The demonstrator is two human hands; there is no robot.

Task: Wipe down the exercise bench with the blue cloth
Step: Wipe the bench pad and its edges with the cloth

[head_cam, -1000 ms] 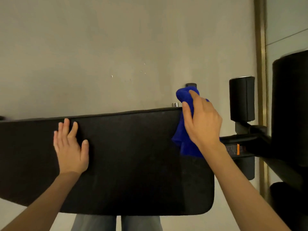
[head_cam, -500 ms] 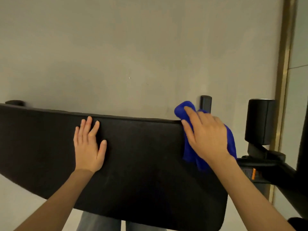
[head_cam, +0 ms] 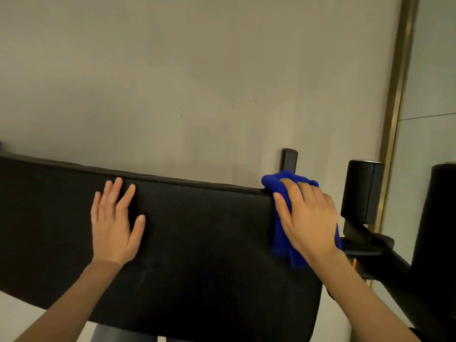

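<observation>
Fingers, right (head_cam: 292, 187): spread and fairly straight on top of the blue cloth (head_cam: 280, 239), pressing it down. I see no pinch, and the tips bend slightly over the far edge.
Fingers, left (head_cam: 116, 191): apart, flat on the pad, holding nothing.
Right hand (head_cam: 308, 218): palm down over the cloth at the far right corner of the bench pad (head_cam: 209, 255).
Left hand (head_cam: 114, 228): braced on the pad near its far edge, well apart from the cloth.
Cloth: bunched under my right palm, with part of it hanging over the pad's right end.
Bench: black padded top running left to right. A foam roller (head_cam: 361, 191) and the frame arm (head_cam: 365, 243) sit just beside its right end.
Step, my guess: wiping the right end and corner. The long middle and left stretch looks to be left to do.
Do it well: I'd flatten the bunch for more contact, press evenly with the palm, and take long overlapping strokes leftward.
Left hand job: steady the pad, and lift clear before the cloth arrives.
Watch: the cloth could slip off the end, or snag on the black post (head_cam: 290, 160) behind the corner.
</observation>
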